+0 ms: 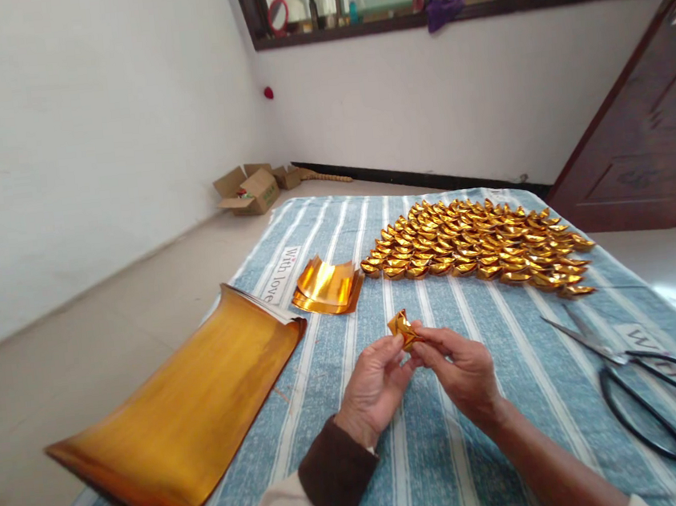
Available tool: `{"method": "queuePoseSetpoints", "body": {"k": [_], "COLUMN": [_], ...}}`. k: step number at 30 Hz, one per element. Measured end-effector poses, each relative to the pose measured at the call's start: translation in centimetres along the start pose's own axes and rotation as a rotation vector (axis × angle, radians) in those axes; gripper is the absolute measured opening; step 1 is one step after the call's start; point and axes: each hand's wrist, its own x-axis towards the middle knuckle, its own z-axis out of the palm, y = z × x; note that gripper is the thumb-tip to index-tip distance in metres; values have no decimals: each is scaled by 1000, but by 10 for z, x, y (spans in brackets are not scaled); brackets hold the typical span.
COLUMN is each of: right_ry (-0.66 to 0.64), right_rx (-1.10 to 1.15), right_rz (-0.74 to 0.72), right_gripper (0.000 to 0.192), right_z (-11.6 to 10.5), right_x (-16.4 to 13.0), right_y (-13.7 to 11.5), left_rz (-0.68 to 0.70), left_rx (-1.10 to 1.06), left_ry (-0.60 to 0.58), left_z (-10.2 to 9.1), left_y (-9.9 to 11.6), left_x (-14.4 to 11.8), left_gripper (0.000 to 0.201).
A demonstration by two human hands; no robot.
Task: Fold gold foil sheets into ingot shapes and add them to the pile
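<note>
Both hands meet over the middle of the blue striped cloth (431,452). My left hand (373,390) and my right hand (462,369) pinch a small piece of folded gold foil paper (401,328) between their fingertips. Farther back lies a large spread of finished gold paper ingots (476,250) in rows. A small pile of cut gold squares (326,286) sits to the left of the ingots. A big stack of gold foil sheets (180,418) curls over the cloth's left edge.
Black-handled scissors (641,374) lie on the cloth at the right. Open cardboard boxes (250,190) stand on the floor by the far wall corner. A dark wooden door (651,131) is at the right, a window ledge above.
</note>
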Motion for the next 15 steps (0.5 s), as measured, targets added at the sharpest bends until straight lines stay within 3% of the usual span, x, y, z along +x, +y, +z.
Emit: {"method": "queuePoseSetpoints", "body": {"k": [7, 15], "right_ry": [-33, 8], "right_rx": [0, -46], "right_rz": [27, -36], "right_gripper": [14, 12], "right_z": [-3, -3], "right_x": [1, 3], "right_y": [-3, -6], "left_rz": [-1, 6], "left_rx": [19, 8], "left_ry": [-44, -14], "left_z": [1, -1], "left_y": [0, 0], "left_x": [0, 2], "left_gripper": [13, 13]}}
